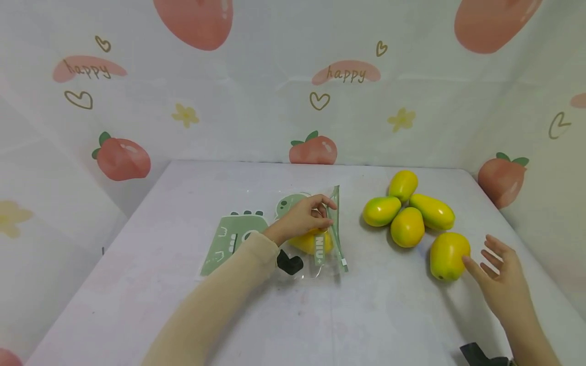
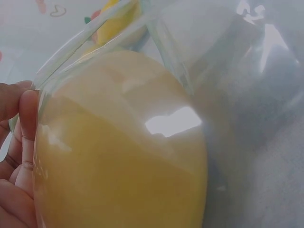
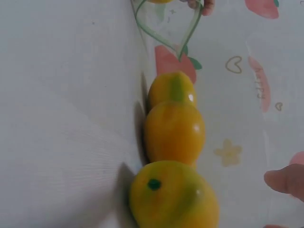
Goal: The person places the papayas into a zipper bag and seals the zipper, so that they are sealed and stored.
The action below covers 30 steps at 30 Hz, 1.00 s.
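Note:
A clear zip bag (image 1: 338,223) with green cartoon print lies on the table, its green zip edge raised and gaping. My left hand (image 1: 304,216) pinches the bag near its mouth between thumb and fingers. Inside the bag is a yellow mango (image 2: 123,152), partly covered by that hand in the head view. My right hand (image 1: 501,277) is beside the nearest loose yellow-green mango (image 1: 448,256), fingers spread and relaxed, the thumb tip right at its side. In the right wrist view the same thumb (image 3: 287,183) stands apart from the fruit.
Several more mangoes (image 1: 407,227) lie clustered behind the nearest one, on the right half of the white table (image 1: 293,325). A patterned cloth (image 1: 256,101) with peaches and flowers hangs behind and at the sides.

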Available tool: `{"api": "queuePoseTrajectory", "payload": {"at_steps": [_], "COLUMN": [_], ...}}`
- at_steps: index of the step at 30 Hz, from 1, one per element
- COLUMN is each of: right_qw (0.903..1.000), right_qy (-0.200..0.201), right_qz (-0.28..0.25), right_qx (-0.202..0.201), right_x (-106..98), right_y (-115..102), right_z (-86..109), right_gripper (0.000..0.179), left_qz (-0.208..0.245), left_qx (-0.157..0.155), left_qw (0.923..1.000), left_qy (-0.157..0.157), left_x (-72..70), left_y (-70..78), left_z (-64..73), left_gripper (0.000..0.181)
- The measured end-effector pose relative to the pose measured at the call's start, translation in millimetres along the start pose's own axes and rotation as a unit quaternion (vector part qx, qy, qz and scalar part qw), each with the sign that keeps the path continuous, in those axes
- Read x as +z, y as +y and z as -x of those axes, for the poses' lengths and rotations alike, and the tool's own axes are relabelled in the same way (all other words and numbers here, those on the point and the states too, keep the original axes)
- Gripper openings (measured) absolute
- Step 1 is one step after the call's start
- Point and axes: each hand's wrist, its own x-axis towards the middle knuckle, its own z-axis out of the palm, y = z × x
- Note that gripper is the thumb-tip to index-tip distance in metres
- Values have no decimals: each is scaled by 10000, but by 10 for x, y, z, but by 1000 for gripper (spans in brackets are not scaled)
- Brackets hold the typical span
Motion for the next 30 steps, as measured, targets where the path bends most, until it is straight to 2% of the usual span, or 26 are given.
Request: {"api": "queuePoseTrajectory", "payload": {"at_steps": [5,10,22,30], "right_qw": [9973,9922,9785,9748], "right_qy": [-598,-1084,-1691,-1826], "right_qz": [-15,215,763,928], "right_qx": [435,571,900,888], "right_x": [19,40,93,151], "right_y": [0,-40,-81,-8], "right_z": [-58,-126,-296,-332], "right_gripper": [81,87,93,97], "left_qz": [45,64,65,110], "left_qx": [-32,-25,-39,-13], "left_qw": [10000,10000,10000,9999], "left_qy": [1,2,13,-28], "left_x": [-6,-8,-13,1], "left_y": [15,10,4,-3], "left_z": [6,0,-14,-9], "left_gripper": [32,33,31,32]}}
